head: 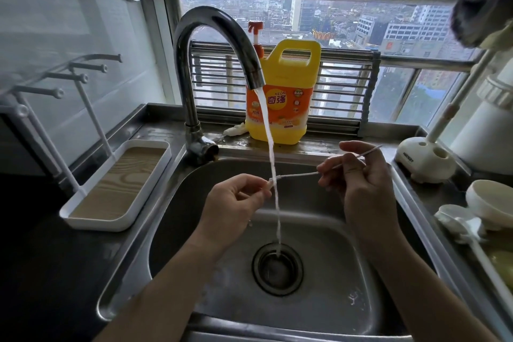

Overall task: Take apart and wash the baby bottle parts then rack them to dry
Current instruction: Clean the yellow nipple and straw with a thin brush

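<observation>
Over the steel sink (319, 175), both hands hold a thin white straw brush (302, 174). My left hand (236, 197) pinches its bristled tip right in the running water stream (270, 147). My right hand (358, 175) grips the wire handle, whose far end sticks out up and to the right. The tap (216, 44) arches above and runs into the drain (277, 268). A white drying rack (116, 183) with upright pegs and a wood-look tray stands on the left counter. White bottle parts (488, 205) lie on the right counter.
A yellow dish-soap jug (286, 97) with an orange pump stands on the window ledge behind the tap. A white brush holder (424, 159) and a tall white container (488, 125) sit at the right. A small white piece (354, 298) lies in the basin.
</observation>
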